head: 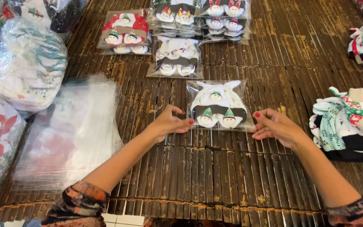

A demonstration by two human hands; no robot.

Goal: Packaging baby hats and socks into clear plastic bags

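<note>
A clear plastic packet (218, 105) lies flat on the dark bamboo mat (215, 168); inside it are white baby clothes with small penguin-like figures in green hats. My left hand (171, 122) pinches the packet's lower left edge, thumb on top. Over on the other side, my right hand (274, 127) holds the lower right corner with its fingertips. Both hands rest low on the mat.
Several finished packets (177, 56) are stacked in rows at the back of the mat. A pile of empty clear bags (74, 134) lies at the left, with bulging plastic sacks (26, 63) behind it. Loose folded baby clothes (351, 122) are heaped at the right.
</note>
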